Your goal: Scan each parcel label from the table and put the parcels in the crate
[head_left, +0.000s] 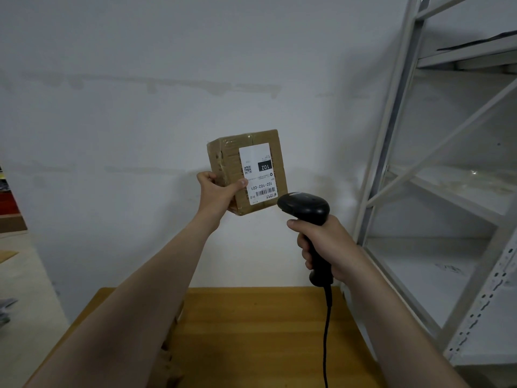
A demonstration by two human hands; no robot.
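White wall behind taped brown parcel (247, 170), white label (258, 173).

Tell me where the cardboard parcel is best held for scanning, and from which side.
Grip the parcel at its lower left edge, from the left, as the left hand does: thumb on the front, fingers behind. That leaves the label and its barcode open to the scanner.

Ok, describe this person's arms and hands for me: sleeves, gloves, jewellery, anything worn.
Two bare hands on bare forearms. The left hand and right hand wear no gloves, and no rings show on the fingers in view. The left forearm and right forearm are uncovered down to the frame's lower edge: no sleeve, cuff, watch or wristband is visible. No markings show on either.
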